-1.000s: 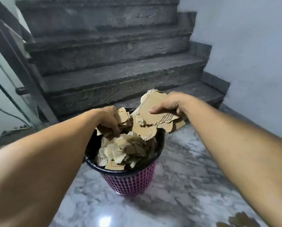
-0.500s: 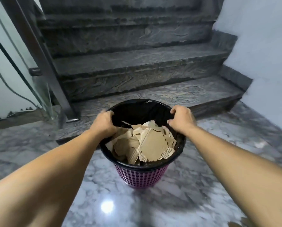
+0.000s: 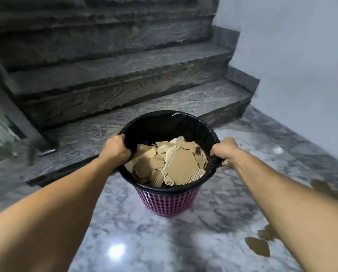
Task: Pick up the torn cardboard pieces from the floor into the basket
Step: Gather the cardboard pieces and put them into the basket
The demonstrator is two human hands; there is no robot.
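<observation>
Both hands shifted since 0.5 s ago: they sat on the far part of the rim, now they're spread to opp. sides, and the view has pulled back a bit. Left hand [image 3: 116, 148] has its grip curled over the left rim, fingers inside against the black plastic liner [image 3: 160, 127]. Right hand [image 3: 224, 152] has its grip clamped on the right rim, pinching liner + rim together.

Round pink plastic mesh basket [image 3: 169, 201] stands upright on the grey-white marble floor [image 3: 164, 242], just in front of the lowest step of the dark grey stone staircase [image 3: 115, 75]. Torn brown cardboard pieces [image 3: 180, 165] fill it approx. to just under the rim, one big flat piece on top.

Room: open floor on the near side and to the left of the basket; far side blocked by the step edge. Pale wall [image 3: 301, 55] closes off the right side. Dark metal railing post [image 3: 13, 112] at far left, foot on the lowest step.

More brown cardboard scraps [image 3: 257, 246] lie on the floor at lower right, beside the right forearm, well apart from the basket; another blurry brown patch further right, partly hidden by that arm.
</observation>
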